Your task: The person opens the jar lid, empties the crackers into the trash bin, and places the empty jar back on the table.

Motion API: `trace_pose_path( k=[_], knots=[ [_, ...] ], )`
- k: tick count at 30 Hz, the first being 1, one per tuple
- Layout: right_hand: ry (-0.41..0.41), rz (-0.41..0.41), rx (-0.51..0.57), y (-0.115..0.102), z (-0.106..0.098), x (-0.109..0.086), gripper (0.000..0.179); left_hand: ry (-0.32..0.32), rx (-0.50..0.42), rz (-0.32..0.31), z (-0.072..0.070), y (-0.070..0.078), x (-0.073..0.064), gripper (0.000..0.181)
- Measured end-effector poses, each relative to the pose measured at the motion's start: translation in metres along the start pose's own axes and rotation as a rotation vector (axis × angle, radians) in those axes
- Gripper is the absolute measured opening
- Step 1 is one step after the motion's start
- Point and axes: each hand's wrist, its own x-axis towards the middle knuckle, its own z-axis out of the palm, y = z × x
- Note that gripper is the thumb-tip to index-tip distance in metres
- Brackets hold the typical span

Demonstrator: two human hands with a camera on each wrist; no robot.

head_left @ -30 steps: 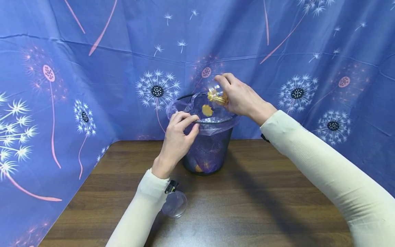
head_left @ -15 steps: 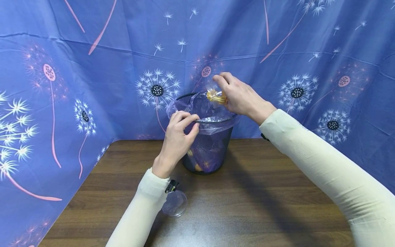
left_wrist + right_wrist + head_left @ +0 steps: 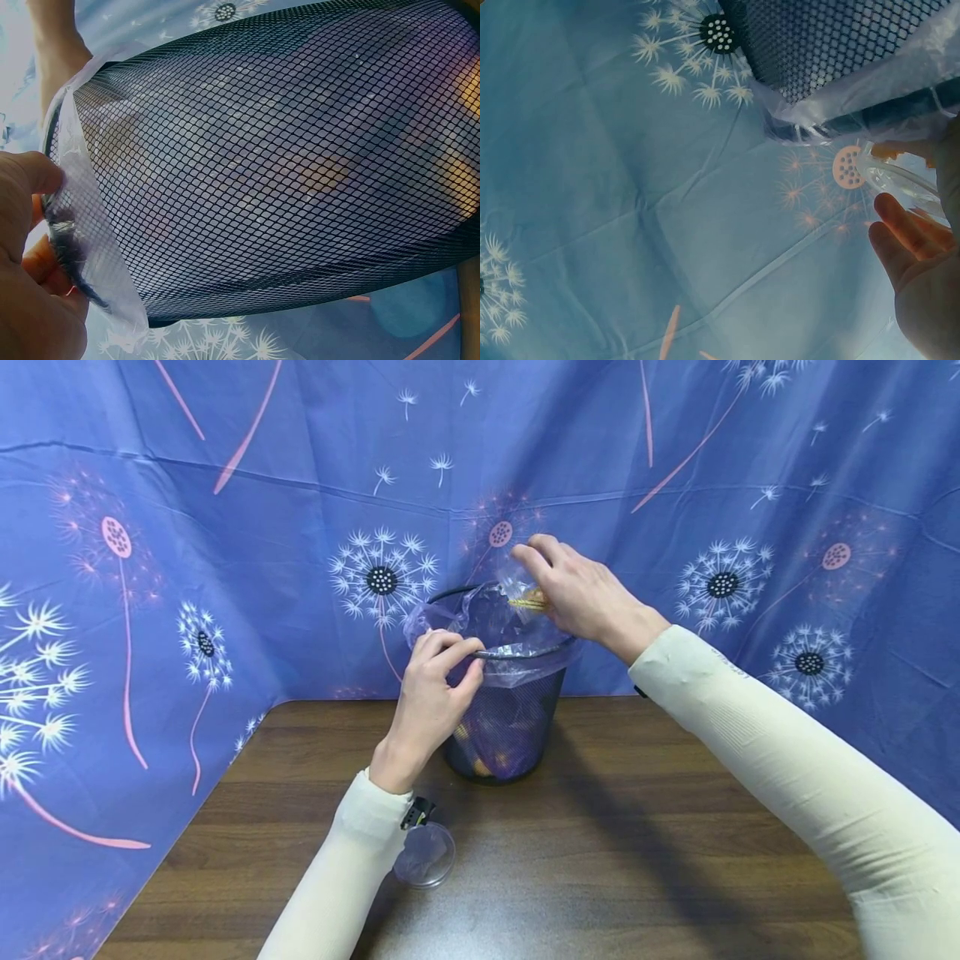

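A black mesh waste bin stands on the table, lined with a translucent purple bag folded over its rim. My left hand pinches the near left of that rim, thumb outside the bag in the left wrist view. Over the bin's mouth, my right hand grips a clear plastic jar, tipped with its opening toward the bag. Some yellow pieces remain visible inside the jar, partly covered by the fingers. Through the mesh, more yellow pieces show in the bag.
On the brown wooden table, a clear round lid lies beside the left wrist. A blue cloth with dandelion prints hangs behind the bin and along the left side.
A yellow piece seen in mid-air one second ago has dropped into the bin. The jar has tipped further and shows fewer pieces. The left hand keeps its place on the rim.
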Motion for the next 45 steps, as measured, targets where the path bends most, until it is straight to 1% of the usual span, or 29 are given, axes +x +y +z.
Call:
trace_pose_path(
  k=[10, 17, 20, 24, 27, 32, 40, 45],
  knots=[
    [0.011, 0.014, 0.011, -0.0005, -0.0029, 0.0020, 0.079, 0.012, 0.003, 0.011, -0.0005, 0.0000, -0.0002, 0.017],
    [0.015, 0.000, -0.009, -0.0017, -0.0049, 0.0038, 0.078, 0.014, 0.009, 0.012, -0.0008, 0.0000, 0.0010, 0.016],
    [0.013, -0.026, -0.031, -0.0028, -0.0054, 0.0045, 0.082, 0.018, 0.013, 0.018, -0.0008, -0.0002, 0.0012, 0.016],
    [-0.001, -0.071, -0.059, -0.0049, -0.0065, 0.0053, 0.095, 0.019, 0.011, 0.019, -0.0004, -0.0006, 0.0005, 0.017],
    [-0.016, -0.085, -0.072, -0.0066, -0.0070, 0.0056, 0.101, 0.016, 0.007, 0.018, 0.0000, -0.0007, 0.0006, 0.017],
    [-0.019, -0.079, -0.074, -0.0079, -0.0067, 0.0058, 0.097, 0.016, 0.007, 0.019, 0.0004, -0.0006, 0.0011, 0.017],
    [0.015, -0.089, -0.075, -0.0083, -0.0080, 0.0060, 0.091, 0.014, 0.011, 0.019, 0.0006, -0.0013, 0.0009, 0.017],
    [0.032, -0.072, -0.065, -0.0078, -0.0088, 0.0052, 0.084, 0.013, 0.011, 0.012, -0.0002, -0.0007, 0.0002, 0.016]
  ],
)
